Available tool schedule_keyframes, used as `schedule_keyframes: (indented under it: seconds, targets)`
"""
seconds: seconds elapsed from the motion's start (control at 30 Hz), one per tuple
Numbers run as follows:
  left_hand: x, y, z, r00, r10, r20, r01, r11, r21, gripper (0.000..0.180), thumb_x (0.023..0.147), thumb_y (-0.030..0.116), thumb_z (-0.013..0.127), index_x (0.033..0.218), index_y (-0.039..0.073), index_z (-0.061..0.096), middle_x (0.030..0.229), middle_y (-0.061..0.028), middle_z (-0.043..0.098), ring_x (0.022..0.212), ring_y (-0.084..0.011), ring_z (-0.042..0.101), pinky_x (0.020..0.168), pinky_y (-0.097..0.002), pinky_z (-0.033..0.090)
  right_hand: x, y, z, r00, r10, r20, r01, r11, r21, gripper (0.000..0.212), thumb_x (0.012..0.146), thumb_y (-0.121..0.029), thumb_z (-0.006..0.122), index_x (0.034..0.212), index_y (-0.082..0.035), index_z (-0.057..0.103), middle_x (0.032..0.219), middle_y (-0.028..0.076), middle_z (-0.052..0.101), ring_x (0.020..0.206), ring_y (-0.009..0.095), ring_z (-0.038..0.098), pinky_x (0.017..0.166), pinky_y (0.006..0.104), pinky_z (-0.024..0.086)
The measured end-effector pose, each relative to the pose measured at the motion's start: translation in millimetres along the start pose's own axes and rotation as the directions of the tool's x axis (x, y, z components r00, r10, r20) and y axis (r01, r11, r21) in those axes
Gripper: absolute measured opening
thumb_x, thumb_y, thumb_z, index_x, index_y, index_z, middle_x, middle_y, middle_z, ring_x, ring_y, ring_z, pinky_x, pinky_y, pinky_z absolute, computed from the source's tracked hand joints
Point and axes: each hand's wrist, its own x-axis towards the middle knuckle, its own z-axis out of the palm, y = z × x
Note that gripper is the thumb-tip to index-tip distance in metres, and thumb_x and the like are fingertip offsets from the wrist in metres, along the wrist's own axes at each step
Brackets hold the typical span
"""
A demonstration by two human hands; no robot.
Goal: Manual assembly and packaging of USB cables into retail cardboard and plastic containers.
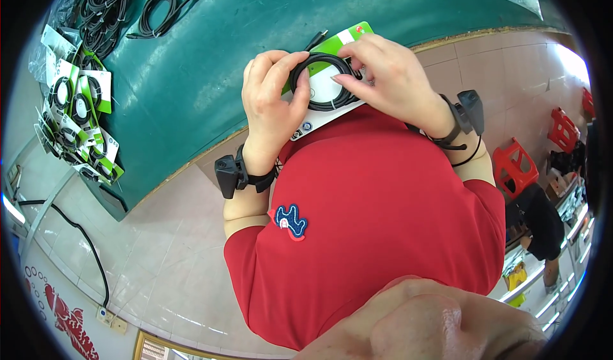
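My left hand (271,101) and my right hand (389,79) both hold a coiled black cable (322,82) pressed against a green and white packaging card (329,85). The left fingers curl over the coil's left side; the right fingers pinch its top right edge. The card rests over the edge of a dark green table (211,66), close to my red shirt. Each wrist carries a black strapped device.
A stack of packaged cables on green and white cards (80,114) lies at the table's left. Loose black cable coils (159,12) lie at the far left end. Red plastic stools (517,165) stand on the tiled floor at right. A black cord (83,239) runs along the floor.
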Motion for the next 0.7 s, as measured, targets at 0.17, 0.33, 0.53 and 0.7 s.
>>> schedule_keyframes:
  seconds: [0.17,0.33,0.53,0.7]
  targets:
    - [0.2,-1.8,4.7,0.995,0.077,-0.061,-0.079,0.997,-0.023,0.030,0.076,-0.001,0.077,0.105,0.007,0.075,0.096,-0.0060,0.065,0.086,-0.0253,0.061,0.078,-0.0381,0.047,5.2,-13.4,12.3,0.990,-0.053,-0.131,0.023,0.975,-0.223,0.025,0.079,-0.011,0.079,0.096,-0.003,0.061,0.096,0.008,0.061,0.070,0.026,0.063,0.061,0.0387,0.053]
    - [-1.2,-2.8,4.6,0.992,0.106,-0.065,-0.108,0.994,-0.031,0.030,0.077,-0.002,0.077,0.105,0.007,0.075,0.095,-0.0056,0.066,0.084,-0.0244,0.061,0.076,-0.0372,0.047,4.5,-14.8,16.6,0.992,-0.030,-0.122,-0.009,0.952,-0.305,0.022,0.078,-0.008,0.075,0.092,-0.004,0.059,0.094,0.009,0.060,0.071,0.026,0.064,0.061,0.0378,0.053]
    - [-2.5,-6.5,3.3,0.990,0.122,-0.067,-0.125,0.991,-0.047,0.030,0.077,-0.002,0.077,0.105,0.007,0.075,0.096,-0.0059,0.066,0.084,-0.0247,0.061,0.075,-0.0372,0.047,4.4,-6.8,12.1,0.996,-0.061,-0.071,0.042,0.970,-0.240,0.021,0.080,-0.007,0.075,0.096,-0.004,0.061,0.095,0.008,0.060,0.069,0.023,0.063,0.059,0.0342,0.052]
    - [-4.0,-3.3,1.8,0.993,0.096,-0.073,-0.100,0.994,-0.047,0.028,0.076,-0.002,0.077,0.104,0.006,0.075,0.095,-0.0064,0.066,0.084,-0.0254,0.062,0.074,-0.0374,0.048,15.3,-10.7,2.7,0.993,-0.092,-0.073,0.085,0.992,-0.088,0.025,0.085,-0.008,0.074,0.109,-0.005,0.067,0.099,0.009,0.062,0.068,0.022,0.061,0.059,0.0318,0.051]
